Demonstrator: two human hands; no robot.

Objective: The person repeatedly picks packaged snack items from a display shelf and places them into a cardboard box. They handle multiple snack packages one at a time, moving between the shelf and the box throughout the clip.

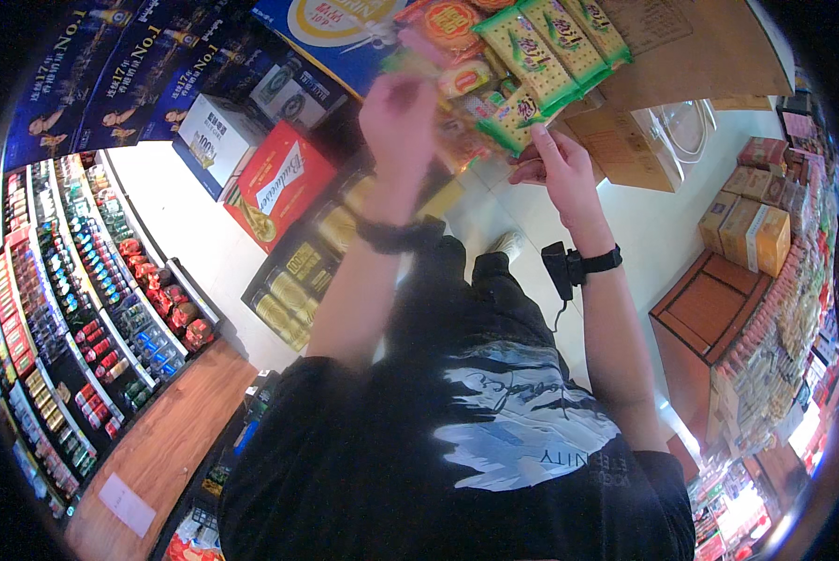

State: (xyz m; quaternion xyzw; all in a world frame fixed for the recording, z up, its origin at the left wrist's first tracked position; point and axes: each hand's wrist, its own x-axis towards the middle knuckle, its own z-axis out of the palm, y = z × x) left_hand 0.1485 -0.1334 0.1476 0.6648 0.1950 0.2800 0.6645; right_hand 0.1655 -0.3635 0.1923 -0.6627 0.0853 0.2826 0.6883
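Note:
My right hand (563,168) pinches the lower edge of a green-and-yellow cracker packet (514,120) between thumb and fingers. Just beyond it, several matching cracker packets (532,59) lie side by side. My left hand (400,116) is blurred, level with a pile of small wrapped snacks; its fingers are hidden, so whether it holds anything is unclear. Nearest to it is a yellow-and-red snack packet (464,77). Behind that pile are red-and-orange round-patterned packets (447,28). Both wrists wear black bands, and the right one carries a small black device (563,270) with a cable.
On the left are a red Budweiser carton (283,186), a white-and-blue beer box (216,137) and gold-can packs (286,298), with drink shelves (90,294) beyond. A brown cardboard box (686,49) stands at upper right. A wooden cabinet (707,305) is at right.

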